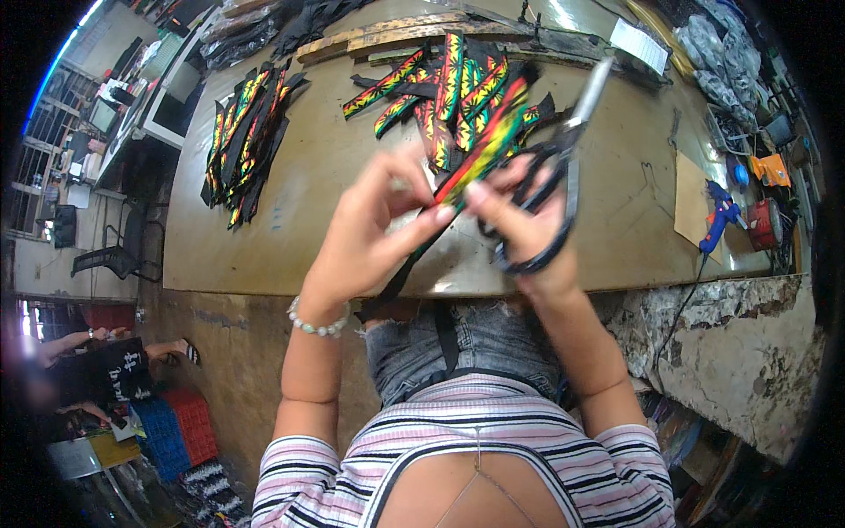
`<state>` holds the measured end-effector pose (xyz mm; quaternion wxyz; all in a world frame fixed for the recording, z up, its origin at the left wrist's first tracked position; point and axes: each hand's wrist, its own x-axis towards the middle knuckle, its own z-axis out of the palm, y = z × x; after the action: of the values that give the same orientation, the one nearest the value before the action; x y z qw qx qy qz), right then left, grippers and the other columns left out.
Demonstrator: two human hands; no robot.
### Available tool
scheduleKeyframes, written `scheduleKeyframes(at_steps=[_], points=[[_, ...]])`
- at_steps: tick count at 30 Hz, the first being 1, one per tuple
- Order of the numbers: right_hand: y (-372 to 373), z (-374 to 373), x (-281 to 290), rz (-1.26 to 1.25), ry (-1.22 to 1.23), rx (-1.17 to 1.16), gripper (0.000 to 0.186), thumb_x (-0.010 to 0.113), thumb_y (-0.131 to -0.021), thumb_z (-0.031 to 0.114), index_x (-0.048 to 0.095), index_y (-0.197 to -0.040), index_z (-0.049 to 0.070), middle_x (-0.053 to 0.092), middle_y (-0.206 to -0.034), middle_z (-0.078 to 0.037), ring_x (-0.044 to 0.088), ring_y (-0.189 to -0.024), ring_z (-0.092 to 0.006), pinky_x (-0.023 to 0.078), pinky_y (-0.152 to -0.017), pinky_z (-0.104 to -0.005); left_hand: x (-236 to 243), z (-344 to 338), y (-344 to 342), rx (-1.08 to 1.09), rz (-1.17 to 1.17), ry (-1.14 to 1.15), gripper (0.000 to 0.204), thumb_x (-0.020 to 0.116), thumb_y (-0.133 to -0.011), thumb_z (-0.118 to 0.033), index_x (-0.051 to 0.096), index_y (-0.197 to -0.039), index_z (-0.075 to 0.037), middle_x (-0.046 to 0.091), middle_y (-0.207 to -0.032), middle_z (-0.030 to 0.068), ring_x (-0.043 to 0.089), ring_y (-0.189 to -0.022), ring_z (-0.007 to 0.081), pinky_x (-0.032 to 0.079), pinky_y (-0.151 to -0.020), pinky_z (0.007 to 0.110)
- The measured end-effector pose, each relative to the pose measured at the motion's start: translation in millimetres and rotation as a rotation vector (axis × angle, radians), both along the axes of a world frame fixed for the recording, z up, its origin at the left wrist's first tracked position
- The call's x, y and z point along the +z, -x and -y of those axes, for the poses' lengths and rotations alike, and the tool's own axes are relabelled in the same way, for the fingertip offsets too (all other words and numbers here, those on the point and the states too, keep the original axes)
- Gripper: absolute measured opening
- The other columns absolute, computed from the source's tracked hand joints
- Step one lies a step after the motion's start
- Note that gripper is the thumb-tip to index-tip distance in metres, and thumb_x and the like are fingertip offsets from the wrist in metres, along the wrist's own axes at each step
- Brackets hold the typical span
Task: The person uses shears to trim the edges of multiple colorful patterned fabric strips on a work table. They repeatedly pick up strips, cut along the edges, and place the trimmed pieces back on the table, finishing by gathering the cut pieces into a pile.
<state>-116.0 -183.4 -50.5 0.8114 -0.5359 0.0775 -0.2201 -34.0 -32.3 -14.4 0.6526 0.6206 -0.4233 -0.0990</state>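
My left hand [370, 233] pinches a striped red, yellow and green strap [480, 158] with black backing, just above the near edge of the brown worktable [334, 167]. My right hand [519, 224] pinches the same strap beside it and also carries black-handled scissors [563, 167], their blades pointing up and away. The strap's black tail hangs down toward my lap. A beaded bracelet is on my left wrist.
A heap of similar patterned straps [458, 88] lies behind my hands, and a second stack [246, 132] sits at the table's left. A blue glue gun [720, 220], cardboard piece [691, 198] and paper sheet [640, 44] are on the right. Another person sits at lower left [88, 370].
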Motion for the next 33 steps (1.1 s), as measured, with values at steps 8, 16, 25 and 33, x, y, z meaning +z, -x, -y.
scheduleKeyframes(at_steps=[8, 16, 25, 33], points=[[17.7, 23.5, -9.5, -0.048, 0.312, 0.327, 0.052, 0.063, -0.094, 0.040, 0.051, -0.122, -0.001, 0.062, -0.101, -0.010, 0.060, -0.087, -0.0143, 0.051, -0.074, -0.0271, 25.7, -41.9, -12.6, -0.037, 0.101, -0.280, 0.029, 0.066, -0.086, -0.001, 0.068, -0.115, -0.001, 0.067, -0.111, 0.0138, 0.066, -0.096, 0.0189, 0.054, -0.085, 0.032], [59.2, 2.0, -26.1, -0.147, 0.516, 0.806, 0.059, 0.064, -0.089, 0.050, 0.050, -0.120, 0.002, 0.055, -0.097, -0.007, 0.055, -0.089, -0.0171, 0.047, -0.081, -0.0309, 53.2, -67.8, -23.9, -0.073, 0.173, -0.408, 0.066, 0.077, -0.076, -0.005, 0.053, -0.138, -0.004, 0.057, -0.134, 0.0136, 0.057, -0.109, 0.0119, 0.053, -0.065, 0.021], [49.7, -10.5, -6.8, -0.198, 0.414, 0.921, 0.069, 0.057, -0.085, 0.067, 0.050, -0.111, 0.003, 0.052, -0.089, -0.006, 0.054, -0.080, -0.0169, 0.047, -0.071, -0.0317, 28.6, -61.3, -16.1, -0.096, -0.237, -0.336, 0.080, 0.081, -0.068, 0.002, 0.046, -0.140, 0.004, 0.052, -0.140, 0.0106, 0.058, -0.086, 0.0031, 0.049, -0.066, 0.018], [66.7, -21.6, -18.0, -0.202, 0.165, 0.789, 0.077, 0.054, -0.079, 0.078, 0.054, -0.100, 0.004, 0.050, -0.079, -0.003, 0.050, -0.073, -0.0136, 0.043, -0.064, -0.0282, 11.8, -53.6, -16.0, -0.112, -0.343, -0.322, 0.087, 0.082, -0.066, 0.004, 0.041, -0.143, 0.005, 0.051, -0.142, 0.0093, 0.051, -0.067, -0.0036, 0.043, -0.054, 0.014]])
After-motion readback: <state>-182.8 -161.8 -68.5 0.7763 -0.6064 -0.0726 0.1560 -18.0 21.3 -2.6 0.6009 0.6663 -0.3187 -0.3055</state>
